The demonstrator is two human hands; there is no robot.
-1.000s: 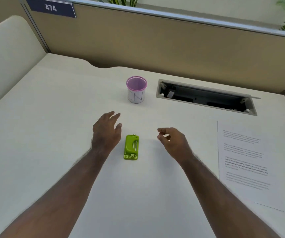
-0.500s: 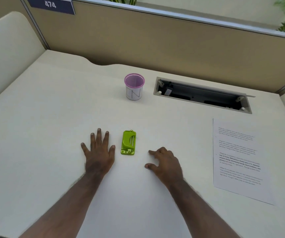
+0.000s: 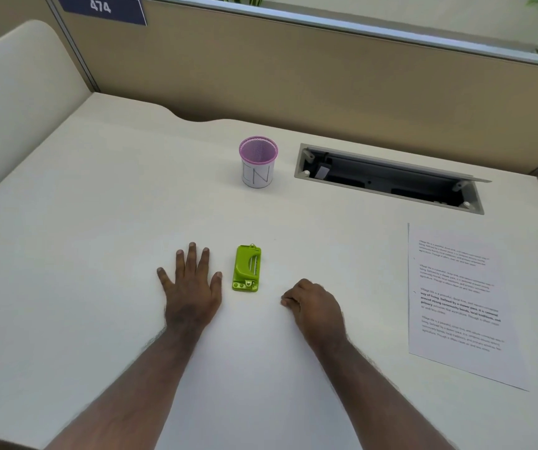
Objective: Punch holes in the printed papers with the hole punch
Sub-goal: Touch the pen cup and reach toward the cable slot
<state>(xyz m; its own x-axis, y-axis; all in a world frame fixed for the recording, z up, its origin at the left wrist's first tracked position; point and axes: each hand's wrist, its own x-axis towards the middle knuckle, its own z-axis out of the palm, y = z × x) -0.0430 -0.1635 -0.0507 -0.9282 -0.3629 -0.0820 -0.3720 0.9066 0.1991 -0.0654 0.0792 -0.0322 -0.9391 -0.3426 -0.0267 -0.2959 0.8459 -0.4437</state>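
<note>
My desk (image 3: 99, 254) carries a green hole punch (image 3: 247, 268) near the middle, a printed sheet (image 3: 459, 303) by its right edge, a pink-rimmed mesh cup (image 3: 257, 164) toward the back edge, and both my palms.

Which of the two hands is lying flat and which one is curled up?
The left hand lies flat, fingers spread, beside the green hole punch. The right hand is curled up.

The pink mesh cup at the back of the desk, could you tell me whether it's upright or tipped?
Upright: the pink mesh cup stands on its base, rim facing up.
</note>
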